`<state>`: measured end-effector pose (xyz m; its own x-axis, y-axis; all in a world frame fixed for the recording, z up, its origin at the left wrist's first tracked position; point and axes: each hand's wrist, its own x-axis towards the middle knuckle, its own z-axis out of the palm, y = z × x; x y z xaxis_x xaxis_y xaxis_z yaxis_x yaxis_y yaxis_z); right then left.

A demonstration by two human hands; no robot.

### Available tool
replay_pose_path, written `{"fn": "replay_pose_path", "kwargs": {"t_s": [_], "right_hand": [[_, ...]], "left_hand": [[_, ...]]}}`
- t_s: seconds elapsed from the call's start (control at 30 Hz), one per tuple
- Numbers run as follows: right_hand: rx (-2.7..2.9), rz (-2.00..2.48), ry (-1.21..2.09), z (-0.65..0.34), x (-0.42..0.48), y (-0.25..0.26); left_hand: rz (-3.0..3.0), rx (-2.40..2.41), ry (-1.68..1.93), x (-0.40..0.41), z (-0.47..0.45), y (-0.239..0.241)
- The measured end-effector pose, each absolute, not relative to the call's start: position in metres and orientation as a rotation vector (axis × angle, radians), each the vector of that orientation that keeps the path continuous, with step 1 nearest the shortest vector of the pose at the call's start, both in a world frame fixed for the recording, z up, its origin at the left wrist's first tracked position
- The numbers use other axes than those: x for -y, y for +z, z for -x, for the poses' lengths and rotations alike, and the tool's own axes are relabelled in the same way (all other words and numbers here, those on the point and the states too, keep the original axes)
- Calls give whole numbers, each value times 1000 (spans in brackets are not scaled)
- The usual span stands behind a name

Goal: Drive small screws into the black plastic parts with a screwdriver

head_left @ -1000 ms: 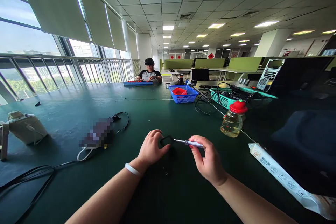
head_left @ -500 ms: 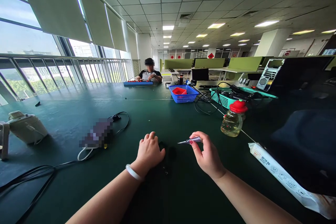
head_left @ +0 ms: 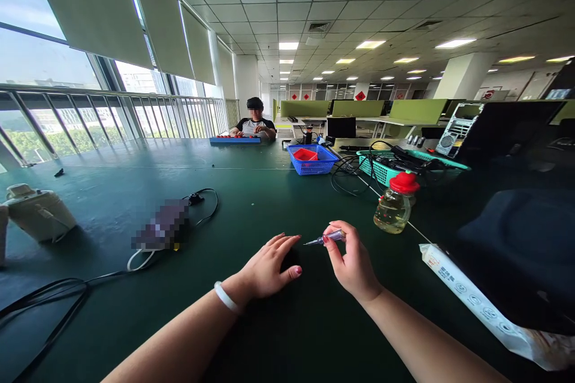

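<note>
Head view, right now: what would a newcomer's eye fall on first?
Probably the right hand, pinching a slim pointed tool just right of the left hand. Next, the red-lidded bottle beyond it to the right, and the blue basket holding a red container farther back.

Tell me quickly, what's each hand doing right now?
Left hand: open, nothing visibly held, though its underside is hidden.
Right hand: closed, holding a slim screwdriver.
</note>
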<state>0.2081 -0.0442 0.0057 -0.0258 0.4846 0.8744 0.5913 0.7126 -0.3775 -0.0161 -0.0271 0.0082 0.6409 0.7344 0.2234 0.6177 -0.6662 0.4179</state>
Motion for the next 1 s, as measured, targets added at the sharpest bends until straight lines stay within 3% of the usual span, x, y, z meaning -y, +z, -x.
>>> {"fn": "replay_pose_path", "kwargs": {"t_s": [0.77,1.0], "right_hand": [[1693,952,-81,-209,42,2],[1689,942,-91,-209,41,3]], "left_hand": [[-2662,-953,475,29,12,17],[-2659,-1123,470,41,0,12]]}}
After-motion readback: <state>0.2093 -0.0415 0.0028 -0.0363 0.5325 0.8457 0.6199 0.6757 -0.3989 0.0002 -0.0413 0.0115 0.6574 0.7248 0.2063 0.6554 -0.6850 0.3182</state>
